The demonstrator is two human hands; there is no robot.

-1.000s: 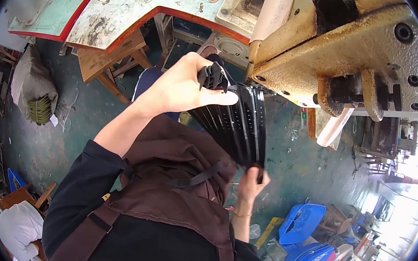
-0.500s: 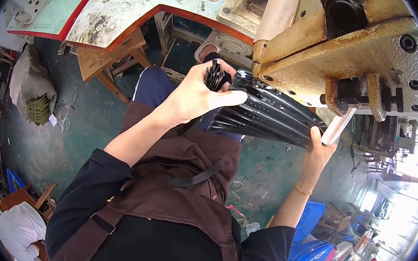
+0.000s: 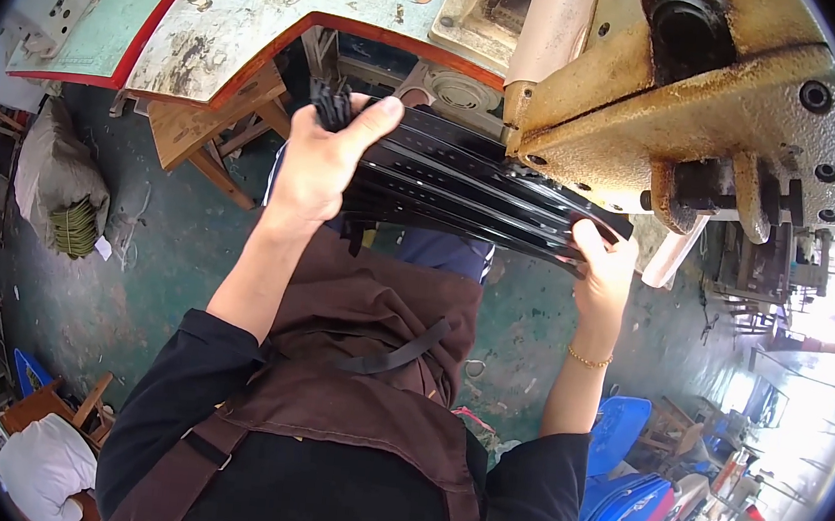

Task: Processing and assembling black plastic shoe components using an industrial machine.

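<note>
Between my hands stretches a bundle of glossy black straps [image 3: 455, 179] with rows of small holes, lying side by side. My left hand [image 3: 317, 155] is closed round its left end, thumb along the top, and strap ends poke up past the fingers. At the right end my right hand [image 3: 603, 263] grips the straps, thumb on top and fingers underneath. The bundle slants slightly down to the right, over my lap. Its upper right edge passes beneath the head of a worn cream-coloured machine [image 3: 673, 114], which hides part of it; whether they touch I cannot tell.
A stained pale worktable [image 3: 260, 14] with a red edge stands ahead on the left, a wooden stool [image 3: 214, 125] beneath it. A white sack [image 3: 60, 161] sits on the floor at left. Blue plastic chairs [image 3: 615, 511] are behind at lower right.
My left hand has moved left and the straps now lie stretched out flatter and longer between my hands. My right hand has shifted slightly left, still gripping its end.
</note>
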